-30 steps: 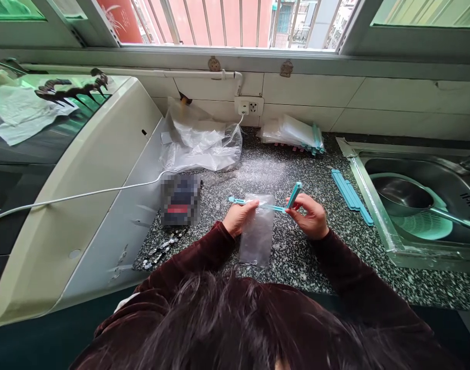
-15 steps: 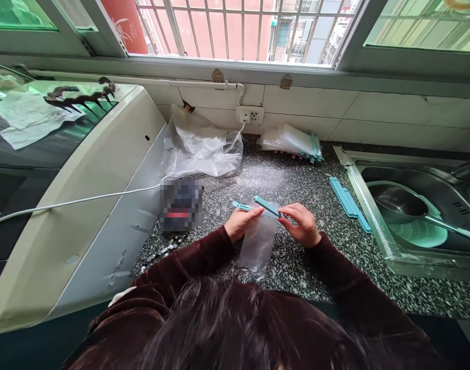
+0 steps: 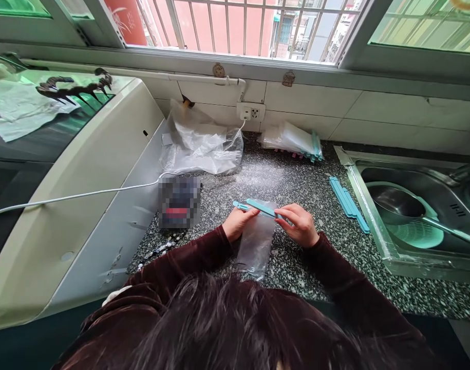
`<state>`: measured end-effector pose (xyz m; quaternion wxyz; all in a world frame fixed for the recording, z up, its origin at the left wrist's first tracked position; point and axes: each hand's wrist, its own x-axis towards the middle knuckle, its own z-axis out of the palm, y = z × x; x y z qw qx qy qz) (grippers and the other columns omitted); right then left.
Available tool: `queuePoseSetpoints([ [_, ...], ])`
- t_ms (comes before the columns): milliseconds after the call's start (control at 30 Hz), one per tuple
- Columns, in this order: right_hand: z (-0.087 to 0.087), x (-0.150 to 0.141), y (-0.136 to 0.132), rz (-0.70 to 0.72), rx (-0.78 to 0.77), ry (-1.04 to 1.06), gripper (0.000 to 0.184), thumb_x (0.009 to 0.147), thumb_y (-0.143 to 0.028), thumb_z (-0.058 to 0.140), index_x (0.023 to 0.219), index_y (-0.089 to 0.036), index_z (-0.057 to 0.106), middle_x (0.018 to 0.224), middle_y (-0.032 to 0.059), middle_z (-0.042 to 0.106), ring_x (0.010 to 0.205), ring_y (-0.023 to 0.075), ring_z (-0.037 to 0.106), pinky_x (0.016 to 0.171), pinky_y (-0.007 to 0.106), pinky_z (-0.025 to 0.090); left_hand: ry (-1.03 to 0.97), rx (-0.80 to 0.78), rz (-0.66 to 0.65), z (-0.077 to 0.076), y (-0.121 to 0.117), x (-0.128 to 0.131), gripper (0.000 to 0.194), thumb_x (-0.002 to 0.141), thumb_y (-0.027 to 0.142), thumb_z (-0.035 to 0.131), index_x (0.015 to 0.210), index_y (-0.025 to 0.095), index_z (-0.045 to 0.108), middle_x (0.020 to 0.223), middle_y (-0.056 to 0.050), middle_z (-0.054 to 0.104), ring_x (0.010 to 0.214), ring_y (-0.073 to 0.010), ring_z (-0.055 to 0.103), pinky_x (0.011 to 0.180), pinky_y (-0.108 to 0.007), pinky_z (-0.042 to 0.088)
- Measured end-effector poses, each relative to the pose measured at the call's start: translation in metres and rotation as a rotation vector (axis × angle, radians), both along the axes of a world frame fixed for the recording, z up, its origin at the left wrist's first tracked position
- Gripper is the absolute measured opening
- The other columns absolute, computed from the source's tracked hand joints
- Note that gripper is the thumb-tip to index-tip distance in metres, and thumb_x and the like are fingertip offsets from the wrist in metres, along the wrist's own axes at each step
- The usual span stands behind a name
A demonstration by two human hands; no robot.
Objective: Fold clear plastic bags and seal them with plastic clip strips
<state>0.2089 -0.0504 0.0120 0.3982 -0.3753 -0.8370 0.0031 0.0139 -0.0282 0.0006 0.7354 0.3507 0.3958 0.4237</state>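
Observation:
Between my hands is a blue bag sealing clip point(image 3: 261, 207), set across the top of a clear plastic bag point(image 3: 257, 241) that hangs down toward me. My left hand point(image 3: 238, 223) is closed on the bag's top edge and the clip's left part, with the thumb on top. At the clip's right end, the fingers of my right hand point(image 3: 299, 225) pinch it. The clip's upper arm lies low over the lower one; whether the two touch along their length I cannot tell.
More blue sealing clips point(image 3: 348, 204) lie left of the steel sink point(image 3: 389, 241), which holds a pan point(image 3: 398, 200). Clipped bags point(image 3: 292, 140) are stacked by the wall. A crumpled plastic bag point(image 3: 204, 146) and a blurred dark object point(image 3: 180, 202) lie left, with a white cable point(image 3: 84, 194) nearby.
The clip's upper arm, raised steeply at the right a second ago, has swung down leftward over the lower arm. My right hand has shifted slightly left with it.

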Motion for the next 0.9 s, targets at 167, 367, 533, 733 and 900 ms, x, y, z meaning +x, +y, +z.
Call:
queuePoseSetpoints([
  [167, -0.0019, -0.0008, 0.0000, -0.006, -0.011, -0.001, 0.017, 0.080, -0.020, 0.059, 0.095, -0.021, 0.065, 0.080, 0.0066, 0.066, 0.072, 0.0163, 0.059, 0.064, 0.029, 0.050, 0.052, -0.012, 0.001, 0.0011, -0.0003, -0.0003, 0.055, 0.044, 0.056, 0.077, 0.071, 0.011, 0.060, 0.063, 0.000, 0.056, 0.057, -0.0097, 0.048, 0.057, -0.022, 0.036],
  [367, -0.0038, -0.0011, 0.0007, -0.012, -0.023, -0.011, 0.016, 0.081, -0.020, 0.058, 0.095, -0.021, 0.065, 0.079, 0.0062, 0.065, 0.072, 0.0161, 0.058, 0.064, 0.028, 0.050, 0.038, -0.038, -0.016, 0.0024, -0.0005, -0.0002, 0.045, 0.050, 0.049, 0.076, 0.069, 0.012, 0.056, 0.057, 0.003, 0.051, 0.052, -0.0082, 0.044, 0.052, -0.022, 0.033],
  [533, -0.0057, -0.0004, 0.0012, -0.043, -0.049, -0.025, 0.015, 0.082, -0.023, 0.057, 0.095, -0.021, 0.065, 0.079, 0.0057, 0.066, 0.073, 0.0161, 0.059, 0.065, 0.029, 0.050, 0.030, -0.069, -0.071, 0.0044, 0.0008, -0.0010, 0.022, 0.054, 0.030, 0.067, 0.060, 0.013, 0.055, 0.053, 0.002, 0.050, 0.050, -0.0087, 0.044, 0.051, -0.022, 0.032],
  [733, -0.0063, 0.0003, 0.0019, -0.041, -0.031, -0.031, 0.015, 0.082, -0.023, 0.058, 0.094, -0.020, 0.065, 0.079, 0.0065, 0.066, 0.073, 0.0161, 0.059, 0.065, 0.028, 0.050, 0.097, 0.003, -0.195, 0.0040, 0.0016, -0.0025, 0.015, 0.057, 0.025, 0.064, 0.058, 0.011, 0.057, 0.052, 0.001, 0.051, 0.049, -0.0086, 0.041, 0.050, -0.023, 0.030],
  [900, -0.0064, -0.0007, 0.0014, -0.042, -0.031, -0.055, 0.015, 0.082, -0.023, 0.056, 0.093, -0.020, 0.066, 0.079, 0.0061, 0.066, 0.073, 0.0157, 0.058, 0.065, 0.027, 0.049, 0.095, -0.003, -0.177, -0.0001, 0.0011, -0.0024, 0.023, 0.057, 0.030, 0.069, 0.066, 0.011, 0.060, 0.056, 0.000, 0.055, 0.051, -0.0089, 0.043, 0.052, -0.023, 0.031],
])
